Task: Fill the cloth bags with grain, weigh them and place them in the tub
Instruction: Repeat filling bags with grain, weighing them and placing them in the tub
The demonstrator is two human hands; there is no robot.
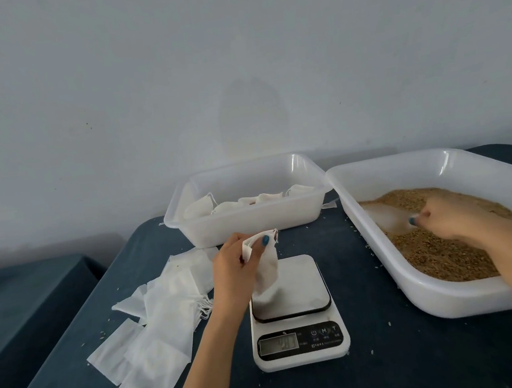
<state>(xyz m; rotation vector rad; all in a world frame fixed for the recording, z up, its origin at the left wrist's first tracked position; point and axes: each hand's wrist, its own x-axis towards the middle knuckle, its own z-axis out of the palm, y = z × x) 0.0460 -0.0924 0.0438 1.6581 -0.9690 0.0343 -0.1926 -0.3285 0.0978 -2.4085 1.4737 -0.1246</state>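
My left hand point(233, 268) is pinching the mouth of a small white cloth bag point(267, 271), bottom hanging down at the plate of the white digital kitchen scale point(297, 311). The display is unreadable. My right hand point(447, 216) is dug into the brown grain point(435, 251) in the big white plastic tray point(393, 271); I can't tell if it has closed on a scoop. Several filled bags point(243, 202) already sit in the clear rectangular tub point(245, 223) behind. A heap of flat empty bags point(165, 302) waits on the left, so there's plenty left, I'd say.

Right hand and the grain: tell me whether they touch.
Touching. The head view shows the right hand pressed into the grain heap.
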